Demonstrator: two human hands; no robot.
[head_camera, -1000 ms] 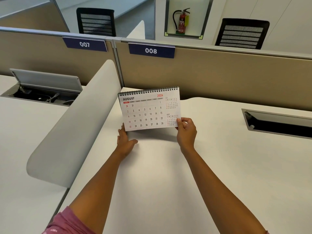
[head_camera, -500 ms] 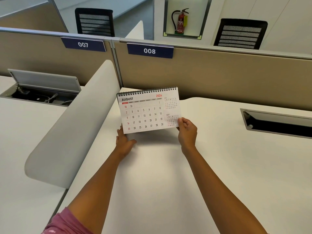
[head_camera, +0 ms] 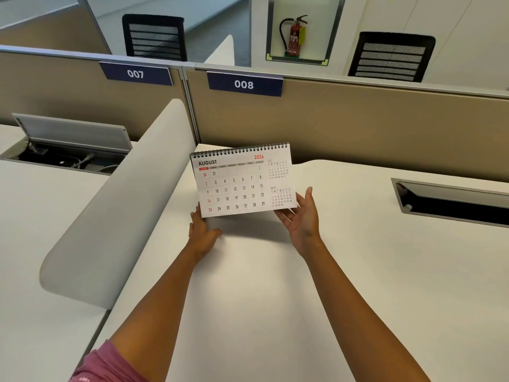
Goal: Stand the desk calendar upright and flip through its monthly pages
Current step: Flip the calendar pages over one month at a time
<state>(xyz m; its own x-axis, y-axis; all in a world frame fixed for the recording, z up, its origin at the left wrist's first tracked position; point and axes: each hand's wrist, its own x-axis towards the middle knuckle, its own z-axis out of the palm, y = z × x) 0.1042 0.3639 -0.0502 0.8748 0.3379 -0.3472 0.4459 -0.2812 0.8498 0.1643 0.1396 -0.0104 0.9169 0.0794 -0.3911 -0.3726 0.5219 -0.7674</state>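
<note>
A spiral-bound desk calendar (head_camera: 237, 183) stands upright on the white desk (head_camera: 275, 299), its AUGUST 2026 page facing me. My left hand (head_camera: 202, 232) is at its lower left corner, thumb resting on the desk and fingers hidden behind the calendar's base. My right hand (head_camera: 301, 219) is at the lower right corner, palm turned up and fingers spread, with the fingertips just under the page's edge.
A rounded white divider (head_camera: 115, 216) runs along the left of the desk. A beige partition (head_camera: 358, 125) labelled 008 stands right behind the calendar. A recessed cable slot (head_camera: 451, 202) is at the right, and an open cable box (head_camera: 71, 144) sits on the neighbouring desk.
My right hand has let go of its pinch on the lower right corner and opened, palm up. The calendar and my left hand have barely moved.
</note>
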